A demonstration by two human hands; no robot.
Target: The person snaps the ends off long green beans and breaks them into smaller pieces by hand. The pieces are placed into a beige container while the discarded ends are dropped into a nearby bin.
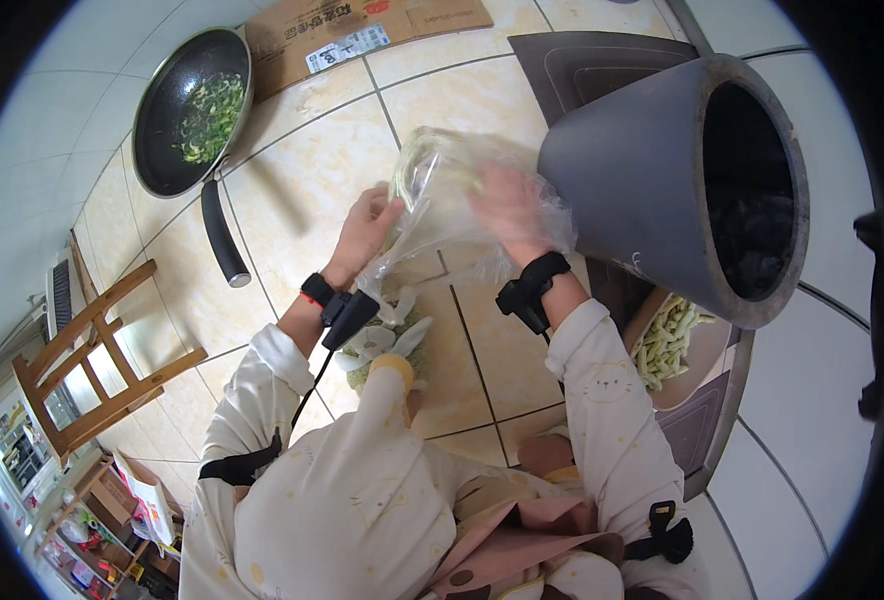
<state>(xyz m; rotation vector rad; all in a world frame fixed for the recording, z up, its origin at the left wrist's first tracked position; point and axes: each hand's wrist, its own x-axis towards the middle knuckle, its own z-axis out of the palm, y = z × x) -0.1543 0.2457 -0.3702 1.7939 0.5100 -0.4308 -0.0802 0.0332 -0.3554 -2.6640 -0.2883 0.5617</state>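
Note:
A clear plastic bag [453, 214] hangs above the tiled floor, with long pale green vegetable pieces [419, 161], perhaps beans, in its left and upper part. My left hand [370, 225] grips the left side of the bag, thumb and fingers bent around it. On the other side my right hand [509, 202] is blurred and partly covered by the clear film. Whether its fingers close on anything is hard to see. Just right of that hand stands a large dark grey bin [622, 165], tipped in this view, with dark plastic lining inside.
A frying pan [160, 124] with chopped greens sits at upper left, its black handle [224, 232] pointing my way. Behind lies a cardboard box [284, 45]. Cut pale green beans [667, 345] fill a container below the bin. A wooden stool [104, 352] stands left; plush slippers [385, 341] are below.

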